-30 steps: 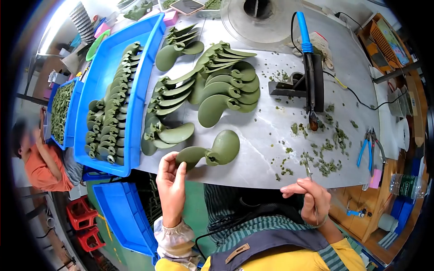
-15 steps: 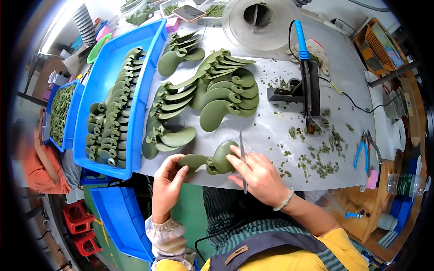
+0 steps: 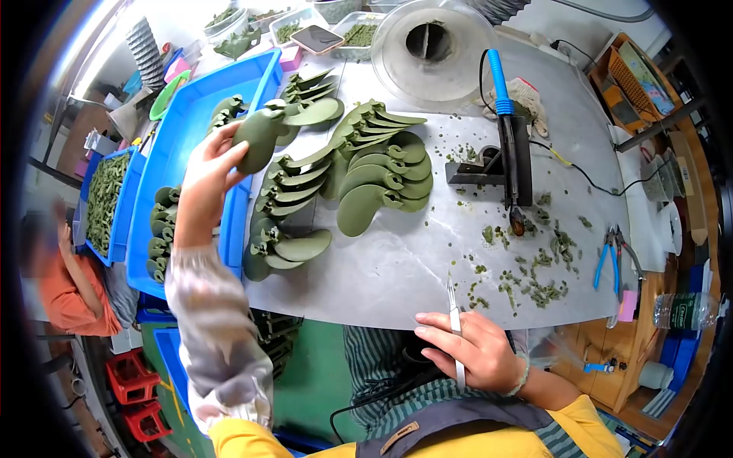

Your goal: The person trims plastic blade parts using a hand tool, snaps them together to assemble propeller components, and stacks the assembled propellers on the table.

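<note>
My left hand (image 3: pixel 211 172) grips one blade of a green two-bladed propeller-like part (image 3: pixel 259 140), raised over the right rim of the blue tray (image 3: pixel 243 206). Similar green parts (image 3: pixel 162 221) lie in rows inside that tray, partly hidden by my arm. More of them rest in overlapping stacks (image 3: pixel 370 191) on the grey table (image 3: pixel 366 282). Near the table's front edge, my right hand (image 3: pixel 477 353) holds a slim metal knife (image 3: pixel 456 320) between its fingers, with the tip pointing away from me.
A blue-handled hot tool (image 3: pixel 500 84) rests in a black stand, with green scraps (image 3: pixel 542 286) in front. Pliers (image 3: pixel 611 259) lie at the right. A round clear hood (image 3: pixel 427 49) and a phone (image 3: pixel 317 39) are at the back. Another person (image 3: pixel 76 282) sits at the left.
My left hand has carried the green part from the table's front edge up and left to the blue tray. My right hand has let go of it and drawn back right, keeping the knife.
</note>
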`<state>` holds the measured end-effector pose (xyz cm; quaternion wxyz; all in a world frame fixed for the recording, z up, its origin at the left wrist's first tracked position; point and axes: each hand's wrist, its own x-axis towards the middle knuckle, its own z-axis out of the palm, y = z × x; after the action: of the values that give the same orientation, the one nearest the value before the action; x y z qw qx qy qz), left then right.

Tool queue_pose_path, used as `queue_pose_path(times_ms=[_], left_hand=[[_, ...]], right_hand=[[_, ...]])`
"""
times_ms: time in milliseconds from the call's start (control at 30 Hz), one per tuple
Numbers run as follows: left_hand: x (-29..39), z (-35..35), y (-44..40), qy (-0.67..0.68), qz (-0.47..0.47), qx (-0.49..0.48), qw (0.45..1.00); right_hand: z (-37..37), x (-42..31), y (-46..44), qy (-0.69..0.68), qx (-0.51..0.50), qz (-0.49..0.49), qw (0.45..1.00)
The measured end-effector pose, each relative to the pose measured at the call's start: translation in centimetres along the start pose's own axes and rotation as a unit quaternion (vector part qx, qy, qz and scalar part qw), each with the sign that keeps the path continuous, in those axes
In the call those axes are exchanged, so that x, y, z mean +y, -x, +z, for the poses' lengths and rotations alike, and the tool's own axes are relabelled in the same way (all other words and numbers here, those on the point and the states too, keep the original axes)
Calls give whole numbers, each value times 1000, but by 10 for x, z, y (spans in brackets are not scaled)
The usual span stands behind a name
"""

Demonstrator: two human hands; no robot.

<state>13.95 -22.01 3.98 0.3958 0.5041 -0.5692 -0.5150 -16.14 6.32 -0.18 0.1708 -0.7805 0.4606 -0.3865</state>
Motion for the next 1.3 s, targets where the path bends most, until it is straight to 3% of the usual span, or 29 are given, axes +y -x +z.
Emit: queue_pose_path(times_ms=[100,333,500,567,667,700,767,833,967,1167,1300], left_hand=[[-10,-9,-55,-109,-74,-46,990],[-35,-6,-113,-149,-174,-67,971],[-79,-11,-135,-145,-143,-22,979],[-122,-38,-174,-245,-101,-17,964],[-140,-32,-181,-383,36,52,922],[-131,-22,-170,-424,42,59,903],[-122,-17,-160,-481,33,55,874],[-125,-29,-159,-498,57,45,864],[-93,-35,-126,-461,152,20,874],[21,54,32,-335,213,-83,914],[35,112,117,-224,182,-194,938]], right_hand=[[-7,-3,2,2,-11,-7,1000],[-18,-4,8,-22,3,-6,1000],[-29,-8,19,-41,18,-2,999],[-31,-7,30,-37,50,-8,998],[-59,3,41,76,92,36,992],[-64,18,53,134,114,62,983],[-75,45,53,104,262,236,930],[-95,88,59,221,270,255,902],[-113,137,72,261,223,275,898],[-109,155,78,299,153,255,907],[-103,142,74,328,140,249,900]])
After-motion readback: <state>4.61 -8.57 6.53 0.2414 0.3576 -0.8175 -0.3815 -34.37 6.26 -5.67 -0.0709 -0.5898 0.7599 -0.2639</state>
